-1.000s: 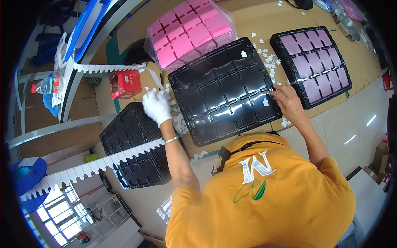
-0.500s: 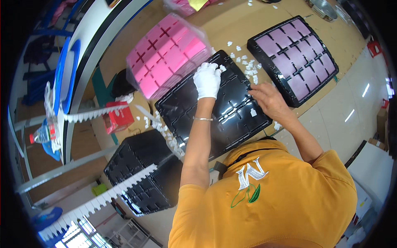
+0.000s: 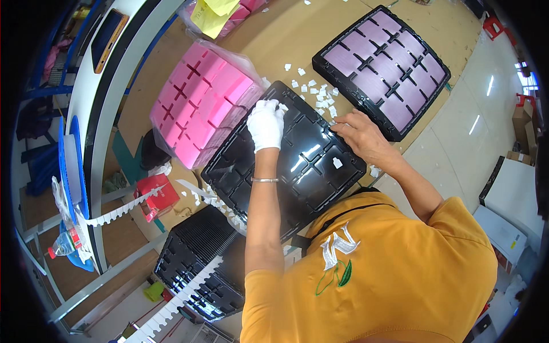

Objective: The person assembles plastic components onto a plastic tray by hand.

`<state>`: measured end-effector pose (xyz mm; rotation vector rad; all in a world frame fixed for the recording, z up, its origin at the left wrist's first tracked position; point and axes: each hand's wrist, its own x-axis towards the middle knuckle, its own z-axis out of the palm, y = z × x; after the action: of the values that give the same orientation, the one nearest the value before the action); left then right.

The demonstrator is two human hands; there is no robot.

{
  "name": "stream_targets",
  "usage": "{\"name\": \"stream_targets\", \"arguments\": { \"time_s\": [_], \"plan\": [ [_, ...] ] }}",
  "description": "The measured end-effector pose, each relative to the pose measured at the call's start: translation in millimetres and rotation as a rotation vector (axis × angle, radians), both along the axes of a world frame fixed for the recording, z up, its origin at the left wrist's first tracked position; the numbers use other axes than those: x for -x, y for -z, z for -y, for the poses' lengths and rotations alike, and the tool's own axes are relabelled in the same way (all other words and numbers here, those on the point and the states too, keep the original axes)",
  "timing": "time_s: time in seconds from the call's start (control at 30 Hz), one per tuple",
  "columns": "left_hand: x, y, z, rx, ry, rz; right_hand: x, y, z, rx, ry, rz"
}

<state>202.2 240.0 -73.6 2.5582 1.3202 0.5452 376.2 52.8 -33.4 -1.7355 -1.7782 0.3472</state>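
Observation:
My left hand, in a white glove, lies over the far left part of a black plastic tray with moulded cross-shaped ridges. Its fingers are curled closed, and a small white piece shows beside the fingertips; whether they grip it is unclear. My bare right hand is at the tray's right edge, thumb and fingertips drawn together there. What lies between them, if anything, is too small to make out. Another white tab lies on the tray's surface, below the right hand.
Pink pads in clear wrap stand to the left. At the far right is a black tray filled with lilac pads. Scattered white bits litter the table. Stacked black trays, a red box and a notched white strip are lower left.
The whole view has shifted, so the table's things appear farther left. Both hands stay over the black tray in nearly the same poses.

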Motion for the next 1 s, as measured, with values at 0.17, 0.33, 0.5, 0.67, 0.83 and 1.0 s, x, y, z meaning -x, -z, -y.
{"name": "stream_targets", "arguments": {
  "time_s": [0.17,0.33,0.5,0.67,0.83,1.0],
  "plan": [
    [-1,-2,1,0.053,0.041,0.014,3,1,1,0.009,0.008,-0.001],
    [2,1,-2,0.056,0.004,-0.025,2,2,6,0.012,0.010,0.004],
    [1,1,1,-0.028,0.096,-0.041,-2,3,9,-0.001,0.016,0.011],
    [-5,-15,-5,0.114,0.024,-0.113,0,2,8,0.009,-0.001,0.025],
    [-11,-12,-17,0.146,0.043,-0.177,1,2,9,-0.014,0.012,0.044],
    [-13,-10,-14,0.088,0.028,-0.233,0,3,10,-0.030,0.017,0.044]
  ]
}}
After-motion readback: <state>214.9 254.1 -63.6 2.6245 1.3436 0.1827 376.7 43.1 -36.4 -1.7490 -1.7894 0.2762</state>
